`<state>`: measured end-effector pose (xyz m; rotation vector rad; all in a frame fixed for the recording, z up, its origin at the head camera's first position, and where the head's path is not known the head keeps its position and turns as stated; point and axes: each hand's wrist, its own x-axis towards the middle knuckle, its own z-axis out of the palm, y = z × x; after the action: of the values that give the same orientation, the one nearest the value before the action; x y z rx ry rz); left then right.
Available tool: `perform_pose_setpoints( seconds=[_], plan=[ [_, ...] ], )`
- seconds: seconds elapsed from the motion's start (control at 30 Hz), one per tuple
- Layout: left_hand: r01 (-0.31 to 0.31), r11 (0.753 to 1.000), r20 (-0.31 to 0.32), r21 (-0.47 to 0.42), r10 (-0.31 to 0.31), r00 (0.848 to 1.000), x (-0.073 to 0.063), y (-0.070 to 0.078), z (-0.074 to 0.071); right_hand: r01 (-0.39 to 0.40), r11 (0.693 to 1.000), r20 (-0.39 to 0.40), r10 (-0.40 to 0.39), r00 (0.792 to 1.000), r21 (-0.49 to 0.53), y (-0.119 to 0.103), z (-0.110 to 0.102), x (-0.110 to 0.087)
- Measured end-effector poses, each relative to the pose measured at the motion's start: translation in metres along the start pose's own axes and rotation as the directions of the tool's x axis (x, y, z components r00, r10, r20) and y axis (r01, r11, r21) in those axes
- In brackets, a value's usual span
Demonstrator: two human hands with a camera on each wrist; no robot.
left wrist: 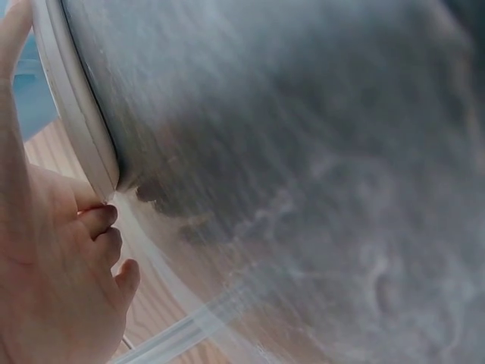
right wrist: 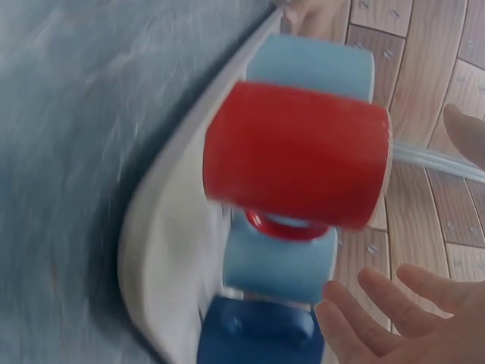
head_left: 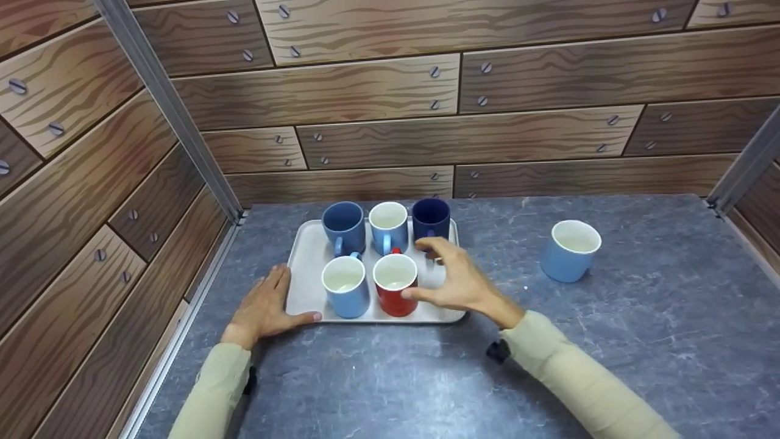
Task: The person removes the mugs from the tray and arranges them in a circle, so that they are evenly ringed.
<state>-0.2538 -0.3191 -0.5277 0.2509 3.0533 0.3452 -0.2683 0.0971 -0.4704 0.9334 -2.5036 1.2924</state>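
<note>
Seeing a white tray (head_left: 306, 262) on a grey marbled tabletop (head_left: 390, 390), loaded with five upright mugs in two rows. Counting the back row from the left: mid-blue mug (head_left: 345, 230), back light blue mug (head_left: 397, 236), navy mug (head_left: 431, 221). In front: front light blue mug (head_left: 349, 300) at left, red mug (head_left: 393, 302) just beside it at right, both white inside, handles turned toward the back row. At the tray's left end with the left hand (head_left: 261, 312), fingers straight along the side, thumb along the front edge; touching the tray, not clenched. Hazy in the left wrist view, so probably only fingertip contact at that corner. Beside the red mug with the right hand (head_left: 456, 283), thumb and fingers spread wide, gripping nothing, with a visible gap to the mug in the right wrist view. In the head view, reading the fingertips as overlapping the lower part of the navy mug, thumb overlapping the red mug's right side. Off the tray, well apart to the right: lone light blue mug (head_left: 563, 262), upright, white inside. Behind and at left, wood-plank-patterned walls (head_left: 378, 91) with printed screw heads and a grey corner strip (head_left: 177, 116).
</note>
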Motion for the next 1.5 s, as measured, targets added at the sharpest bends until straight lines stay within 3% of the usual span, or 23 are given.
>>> perform_pose_setpoints(
  seconds=[0.33, 0.87, 1.17, 1.33, 1.5],
  plan=[
    [0.007, 1.0, 0.012, -0.02, -0.006, 1.0, 0.001, 0.001, 0.001, -0.046, 0.998, 0.068, 0.044, 0.997, 0.031, 0.005, 0.031, 0.005],
    [-0.008, 1.0, -0.02, -0.003, 0.008, 1.0, -0.001, -0.001, 0.001, -0.114, 0.98, -0.006, 0.116, 0.993, 0.161, 0.012, 0.057, 0.009],
    [-0.011, 1.0, -0.009, -0.011, 0.011, 1.0, 0.001, 0.001, 0.002, -0.133, 0.974, -0.06, 0.146, 0.987, 0.184, 0.009, 0.052, 0.007],
    [-0.013, 1.0, -0.008, -0.012, 0.013, 1.0, 0.001, 0.001, 0.002, -0.124, 0.977, -0.064, 0.137, 0.989, 0.175, 0.002, 0.039, 0.006],
    [-0.005, 1.0, -0.01, -0.004, 0.005, 1.0, 0.0, -0.001, 0.002, -0.081, 0.966, -0.063, 0.1, 0.993, 0.246, -0.007, 0.02, 0.003]
  ],
)
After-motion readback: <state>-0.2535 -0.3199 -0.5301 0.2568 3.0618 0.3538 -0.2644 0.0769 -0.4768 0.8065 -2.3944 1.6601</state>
